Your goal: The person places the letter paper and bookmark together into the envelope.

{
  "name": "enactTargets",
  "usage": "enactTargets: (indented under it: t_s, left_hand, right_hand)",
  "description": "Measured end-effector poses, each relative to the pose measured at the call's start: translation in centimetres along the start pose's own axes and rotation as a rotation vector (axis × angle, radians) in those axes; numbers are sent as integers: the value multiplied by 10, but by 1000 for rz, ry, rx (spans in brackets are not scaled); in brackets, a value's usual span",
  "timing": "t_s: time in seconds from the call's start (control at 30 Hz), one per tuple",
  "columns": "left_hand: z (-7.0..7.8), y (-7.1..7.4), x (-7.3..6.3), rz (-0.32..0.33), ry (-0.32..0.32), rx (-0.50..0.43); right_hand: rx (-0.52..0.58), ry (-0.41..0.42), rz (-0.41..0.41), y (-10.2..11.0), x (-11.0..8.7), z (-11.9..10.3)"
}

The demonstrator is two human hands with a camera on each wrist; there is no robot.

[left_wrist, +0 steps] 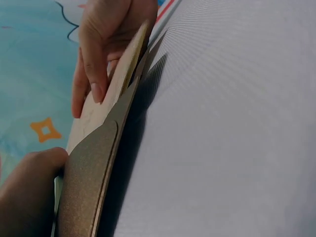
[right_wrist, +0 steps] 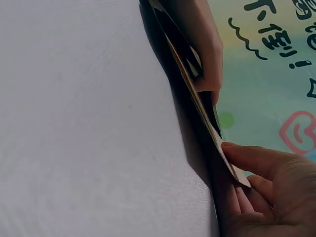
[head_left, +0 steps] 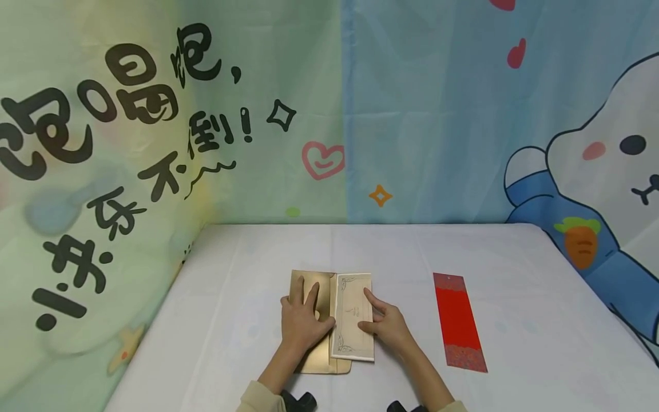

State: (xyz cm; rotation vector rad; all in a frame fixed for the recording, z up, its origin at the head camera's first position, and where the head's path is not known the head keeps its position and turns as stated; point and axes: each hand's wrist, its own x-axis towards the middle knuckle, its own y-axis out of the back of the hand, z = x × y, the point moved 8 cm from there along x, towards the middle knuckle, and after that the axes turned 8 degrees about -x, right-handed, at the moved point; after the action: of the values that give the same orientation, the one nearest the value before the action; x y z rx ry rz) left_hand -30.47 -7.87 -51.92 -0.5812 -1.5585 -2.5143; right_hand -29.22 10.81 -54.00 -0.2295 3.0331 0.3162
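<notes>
A gold card folder (head_left: 321,363) lies on the white-covered table. Over its right side is a cream booklet (head_left: 352,315) with ornate printed corners. My left hand (head_left: 302,323) rests on the folder's left panel with fingers spread, its thumb against the booklet's left edge. With thumb and fingers my right hand (head_left: 388,327) pinches the booklet's right edge. Seen in the left wrist view, the booklet (left_wrist: 86,118) stands out of a curved-edged gold flap (left_wrist: 89,177). The right wrist view has the right thumb (right_wrist: 259,160) on one face and fingers behind.
A long red card (head_left: 460,320) with patterned ends lies on the table (head_left: 216,320) to the right. Printed cloth backdrops (head_left: 278,171) rise behind and at the left. Dark wrist devices (head_left: 298,401) show at the bottom edge.
</notes>
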Motion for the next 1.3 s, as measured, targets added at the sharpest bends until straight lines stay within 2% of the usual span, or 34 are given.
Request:
enactTargets:
  t_s: [0.23, 0.43, 0.6, 0.7, 0.87, 1.07, 1.17, 1.3]
  left_hand:
    - [0, -1, 1, 5, -5, 1]
    - [1, 0, 1, 16, -19, -3]
    - [2, 2, 2, 14, -16, -5]
    - [3, 2, 2, 14, -19, -12]
    - [3, 3, 0, 19, -19, -23]
    - [2, 2, -1, 23, -29, -30]
    - [1, 1, -1, 27, -35, -27]
    - [2, 1, -1, 39, -36, -28]
  right_hand:
    - [-115, -17, 73, 4, 0, 2]
    - [-142, -13, 30, 1, -3, -1]
    - [-214, -2, 57, 2, -4, -5]
    - [-236, 5, 40, 0, -3, -5]
    - [-268, 58, -15, -10, -3, -9]
    - [-440, 95, 10, -19, -1, -14]
    - [-488, 113, 4, -24, -1, -16]
    - [-539, 179, 3, -29, -3, -22]
